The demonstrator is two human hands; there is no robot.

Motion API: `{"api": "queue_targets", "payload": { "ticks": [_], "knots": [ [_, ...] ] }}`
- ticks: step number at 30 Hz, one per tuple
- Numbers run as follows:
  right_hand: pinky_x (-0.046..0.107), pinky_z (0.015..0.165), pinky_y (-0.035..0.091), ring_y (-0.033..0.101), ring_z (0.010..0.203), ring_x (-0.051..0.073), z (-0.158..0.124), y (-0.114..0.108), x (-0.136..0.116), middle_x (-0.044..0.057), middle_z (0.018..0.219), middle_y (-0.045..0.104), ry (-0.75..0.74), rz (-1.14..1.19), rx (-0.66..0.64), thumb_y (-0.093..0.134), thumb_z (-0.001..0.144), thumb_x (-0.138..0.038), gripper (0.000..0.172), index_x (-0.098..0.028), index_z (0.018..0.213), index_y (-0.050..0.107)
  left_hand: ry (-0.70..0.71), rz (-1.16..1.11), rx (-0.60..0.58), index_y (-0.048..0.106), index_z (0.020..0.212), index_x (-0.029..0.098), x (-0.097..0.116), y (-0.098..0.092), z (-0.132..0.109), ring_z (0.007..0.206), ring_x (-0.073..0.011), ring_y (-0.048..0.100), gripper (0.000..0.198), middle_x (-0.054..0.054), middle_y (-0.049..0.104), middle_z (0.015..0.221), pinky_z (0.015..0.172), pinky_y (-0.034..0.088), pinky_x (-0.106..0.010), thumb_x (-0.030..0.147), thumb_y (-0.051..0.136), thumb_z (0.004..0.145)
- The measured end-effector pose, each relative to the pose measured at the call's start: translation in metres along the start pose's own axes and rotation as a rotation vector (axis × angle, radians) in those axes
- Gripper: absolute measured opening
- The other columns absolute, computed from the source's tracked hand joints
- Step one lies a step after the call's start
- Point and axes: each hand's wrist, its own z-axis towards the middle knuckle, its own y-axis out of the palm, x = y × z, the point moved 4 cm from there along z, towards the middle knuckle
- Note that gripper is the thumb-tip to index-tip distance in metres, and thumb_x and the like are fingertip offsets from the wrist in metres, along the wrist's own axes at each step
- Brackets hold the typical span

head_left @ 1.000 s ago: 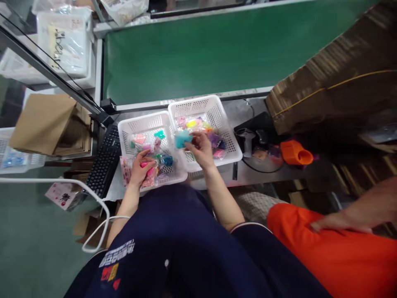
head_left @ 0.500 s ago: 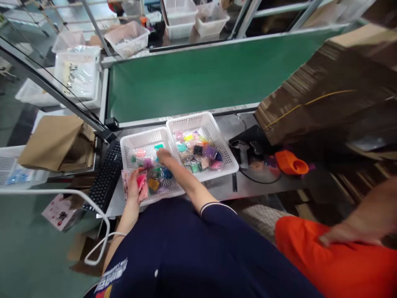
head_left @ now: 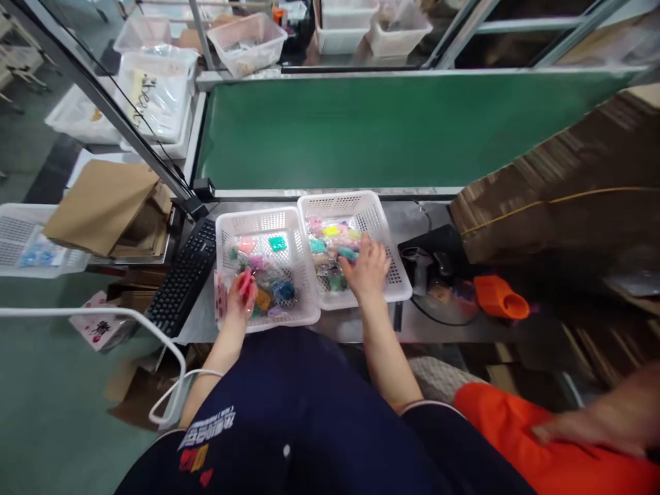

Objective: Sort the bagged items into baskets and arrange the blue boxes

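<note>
My left hand (head_left: 239, 297) is closed around a bright pink item (head_left: 246, 283) at the left side of the left white basket (head_left: 310, 311). Beside that hand, a pink printed packet (head_left: 221, 295) stands at the basket's wall. Small bagged pieces lie in this basket, among them a teal packet (head_left: 277, 243), a dark blue one (head_left: 283, 289) and an orange one (head_left: 263, 299). Over the right white basket (head_left: 399, 283), my right hand (head_left: 369, 267) has its fingers spread, palm down on the bagged pieces. A yellow packet (head_left: 331, 231) shows there; the hand hides others.
A green conveyor belt (head_left: 330, 130) runs behind the bench. To the left are a black keyboard (head_left: 183, 275) and cardboard (head_left: 103, 199). On the right lie a scanner (head_left: 420, 268), an orange holder (head_left: 500, 298) and stacked cartons (head_left: 562, 199). Another person's hand (head_left: 592, 426) rests at lower right.
My right hand has moved from the left basket to the right one, and its fingers have spread. My left hand has shifted slightly, still on the pink item. The view has turned.
</note>
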Motion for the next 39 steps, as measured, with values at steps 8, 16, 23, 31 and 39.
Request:
{"api": "queue_targets", "payload": {
  "ticks": [8,16,23,31,39],
  "knots": [
    [0.042,0.089,0.064,0.075,0.094,0.025,-0.081,0.068,-0.107,0.01,0.108,0.077,0.0,0.863,-0.837,0.084,0.082,-0.054,0.084,-0.018,0.154,0.057,0.276,0.247,0.108,0.071,0.098,0.02,-0.014,0.045,-0.007,0.08,-0.0128,0.064,0.043,-0.001,0.069,0.092,0.071,0.054,-0.023,0.054,0.093,0.083],
    [0.067,0.113,0.054,0.064,0.133,0.045,-0.022,-0.023,-0.029,0.027,0.151,0.063,-0.088,0.051,-0.122,0.067,0.096,-0.035,0.076,-0.011,0.165,0.046,0.24,1.148,-0.14,0.064,0.145,0.017,-0.011,0.01,0.021,0.149,-0.033,0.058,0.052,-0.02,0.065,0.154,0.124,0.049,-0.048,0.036,0.072,0.097],
    [0.041,0.125,0.05,0.057,0.152,0.03,-0.056,0.115,-0.096,0.016,0.167,0.057,-0.611,-0.283,-0.904,0.069,0.09,-0.006,0.068,-0.018,0.157,0.062,-0.139,2.128,-0.266,0.033,0.177,0.019,-0.036,-0.015,0.023,0.174,-0.0458,0.005,0.095,-0.022,0.005,0.188,0.133,0.03,-0.071,0.027,0.08,0.094],
    [0.05,0.121,0.051,0.065,0.14,0.039,-0.069,0.167,-0.099,0.022,0.139,0.075,-0.645,-0.303,-0.874,0.078,0.076,-0.001,0.05,-0.01,0.125,0.076,-0.053,2.126,-0.21,0.058,0.155,0.018,-0.04,-0.018,0.028,0.137,-0.0414,0.061,0.064,-0.022,0.052,0.156,0.105,0.058,-0.049,0.013,0.069,0.092],
    [0.058,0.116,0.051,0.068,0.121,0.035,-0.03,0.033,-0.048,0.02,0.123,0.072,-0.345,-0.072,-0.195,0.067,0.102,-0.043,0.041,-0.014,0.131,0.064,0.018,1.964,-0.143,0.07,0.121,0.017,-0.028,-0.026,0.041,0.112,-0.0306,0.072,0.027,-0.015,0.071,0.123,0.092,0.055,-0.037,0.025,0.073,0.096]
  ]
}}
